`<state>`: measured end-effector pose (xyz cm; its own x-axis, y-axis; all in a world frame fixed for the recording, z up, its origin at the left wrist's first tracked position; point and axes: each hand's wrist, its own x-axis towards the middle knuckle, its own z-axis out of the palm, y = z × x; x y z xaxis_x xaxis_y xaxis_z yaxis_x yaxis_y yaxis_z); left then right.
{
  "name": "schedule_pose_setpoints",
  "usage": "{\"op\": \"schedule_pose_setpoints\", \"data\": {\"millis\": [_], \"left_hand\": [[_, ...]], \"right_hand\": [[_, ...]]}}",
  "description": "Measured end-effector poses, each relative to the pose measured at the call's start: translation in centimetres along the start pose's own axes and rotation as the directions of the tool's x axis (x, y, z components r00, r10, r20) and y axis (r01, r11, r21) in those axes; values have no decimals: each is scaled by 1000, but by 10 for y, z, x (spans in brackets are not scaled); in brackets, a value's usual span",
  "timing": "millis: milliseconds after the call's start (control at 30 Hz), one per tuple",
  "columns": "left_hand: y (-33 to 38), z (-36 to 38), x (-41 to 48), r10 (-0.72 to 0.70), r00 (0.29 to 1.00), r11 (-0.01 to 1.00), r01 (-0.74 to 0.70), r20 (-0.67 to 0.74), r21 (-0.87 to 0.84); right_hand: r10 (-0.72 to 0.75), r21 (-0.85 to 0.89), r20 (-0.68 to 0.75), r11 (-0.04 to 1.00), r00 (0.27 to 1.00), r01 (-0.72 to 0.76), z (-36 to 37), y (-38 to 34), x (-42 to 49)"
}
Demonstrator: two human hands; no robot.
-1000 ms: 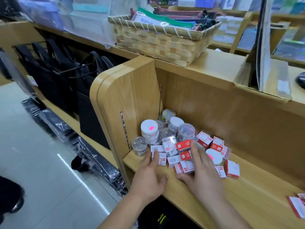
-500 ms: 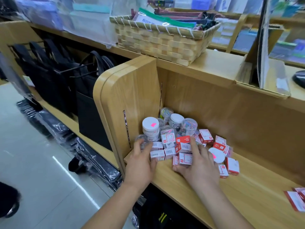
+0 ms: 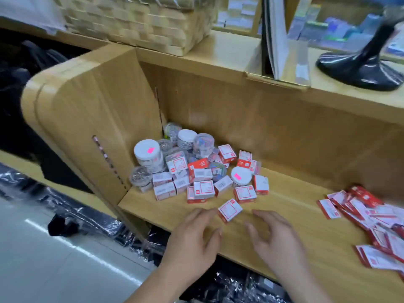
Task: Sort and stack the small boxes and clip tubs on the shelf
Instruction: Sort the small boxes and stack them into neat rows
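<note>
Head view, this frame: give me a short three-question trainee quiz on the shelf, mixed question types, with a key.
1. True or false: the left hand grips a small box.
2. Where does the lone box lie? A) on top of the pile. B) on the shelf board in front of the pile, between the fingertips of the left hand and the right hand. C) on one of the white-lidded tubs.
3. How many white-lidded tubs bear a pink sticker?
Key: 1 false, both hands are open and hold nothing; 2 B; 3 two.
</note>
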<state>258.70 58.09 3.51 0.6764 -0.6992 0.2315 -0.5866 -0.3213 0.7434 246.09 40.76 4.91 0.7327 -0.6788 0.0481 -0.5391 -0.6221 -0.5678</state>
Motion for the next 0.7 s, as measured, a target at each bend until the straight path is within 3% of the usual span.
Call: {"op": "schedule_pose_setpoints", "data": {"millis": [133,267,367,567,633,700], "left_hand": [[30,40,16,57,989,998,-56,139,-12],[67,81,24,93,972,994,-80,214,-72],[109,122,22,202,934,977,-169,296,-132],[192,214,21,408,759,911,-372,507,-176],[214,245,30,436,734,867,-498,521,-23],[227,272,35,377,722,820,-552,581,153]], "right_hand": [[154,-40,48,988,987,-152,-25,22,-22],[275,-43,20,961,961,-274,-73,53,-46],[368,-21,-34,929,929,-368,-109,92,-68],[344,-83,-425,906,837,-415,-173,187,-113],[309,-87,-529,907,790,-412,-193,217,-124],[254,-117,-629,903,734,-413,-210,238,-129]]}}
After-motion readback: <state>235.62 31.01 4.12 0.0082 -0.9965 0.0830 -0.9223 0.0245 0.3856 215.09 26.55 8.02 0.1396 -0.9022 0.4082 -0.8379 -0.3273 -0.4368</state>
